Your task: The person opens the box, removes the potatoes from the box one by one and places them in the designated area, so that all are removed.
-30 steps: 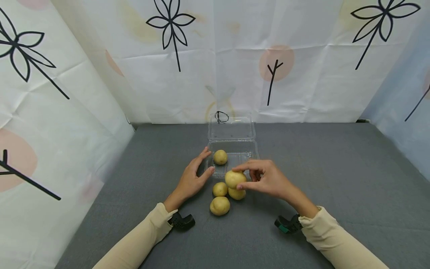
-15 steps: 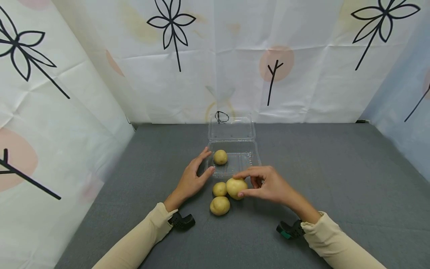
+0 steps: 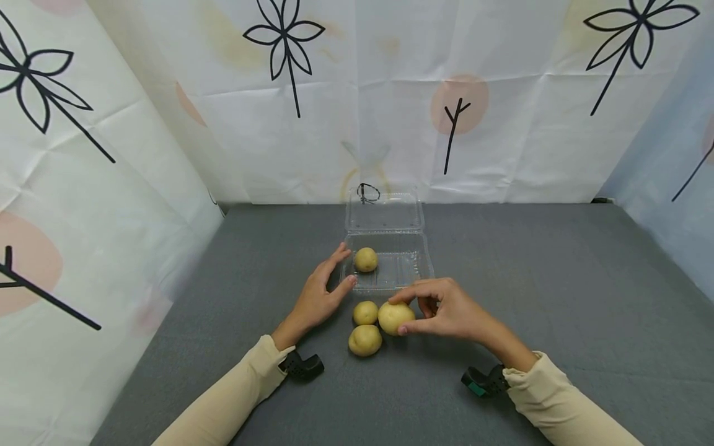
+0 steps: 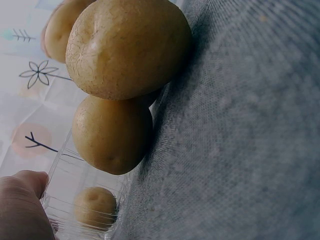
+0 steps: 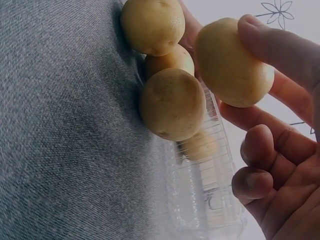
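Note:
My right hand [image 3: 454, 310] pinches a potato [image 3: 396, 318] between thumb and fingertips, raised off the table in the right wrist view. Below it sits another potato [image 5: 172, 105], hidden by the held one in the head view. Two more potatoes lie to the left, one [image 3: 365, 313] closer to the container and one [image 3: 365, 341] nearer me. A clear plastic clamshell container [image 3: 401, 263] stands with its lid raised at the back; one potato [image 3: 366, 259] rests in its left side. Relaxed, my left hand [image 3: 320, 297] stays at the container's left front corner, holding nothing.
A grey cloth [image 3: 558, 297] covers the table. Behind the container hangs a white patterned fabric wall [image 3: 502, 142], with more fabric on both sides. A black wrist device [image 3: 304, 367] sits on my left wrist and another [image 3: 484, 380] on my right.
My right hand has moved the held potato toward me and slightly right, away from the container's front edge, and it now covers the potato beneath. The left hand has stayed still.

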Demonstrator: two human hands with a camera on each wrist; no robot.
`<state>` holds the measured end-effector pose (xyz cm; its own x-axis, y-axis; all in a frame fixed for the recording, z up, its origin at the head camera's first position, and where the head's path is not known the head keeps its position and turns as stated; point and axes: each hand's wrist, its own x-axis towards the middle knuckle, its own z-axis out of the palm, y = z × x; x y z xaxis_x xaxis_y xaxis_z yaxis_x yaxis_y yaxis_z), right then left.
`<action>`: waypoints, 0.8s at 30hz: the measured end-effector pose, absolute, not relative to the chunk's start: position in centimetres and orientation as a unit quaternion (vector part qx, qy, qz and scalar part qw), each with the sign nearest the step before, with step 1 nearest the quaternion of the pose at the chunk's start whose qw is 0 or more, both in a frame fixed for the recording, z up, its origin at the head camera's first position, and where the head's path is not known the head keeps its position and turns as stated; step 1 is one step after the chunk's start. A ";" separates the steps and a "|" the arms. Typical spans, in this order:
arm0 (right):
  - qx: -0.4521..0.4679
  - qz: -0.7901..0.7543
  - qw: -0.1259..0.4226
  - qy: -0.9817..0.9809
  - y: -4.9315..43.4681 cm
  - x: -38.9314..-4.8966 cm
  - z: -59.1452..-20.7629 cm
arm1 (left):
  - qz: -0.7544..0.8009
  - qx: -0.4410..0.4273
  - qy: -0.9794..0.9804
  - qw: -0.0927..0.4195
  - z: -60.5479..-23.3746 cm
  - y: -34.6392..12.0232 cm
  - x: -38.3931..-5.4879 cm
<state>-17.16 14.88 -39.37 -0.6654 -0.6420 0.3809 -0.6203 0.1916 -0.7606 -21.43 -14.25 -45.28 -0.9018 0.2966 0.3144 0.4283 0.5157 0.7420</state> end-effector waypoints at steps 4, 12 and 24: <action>-0.412 -0.483 0.037 0.772 15.0 -17.1 -39.3 | -0.444 -0.209 -0.868 0.074 -45.2 -14.2 -21.5; -0.408 -0.473 0.085 0.776 15.3 -16.9 -39.2 | -0.448 -0.207 -0.867 0.070 -45.1 -14.2 -21.4; -0.407 -0.455 0.136 0.780 15.5 -17.0 -39.0 | -0.452 -0.208 -0.864 0.072 -45.2 -14.2 -21.4</action>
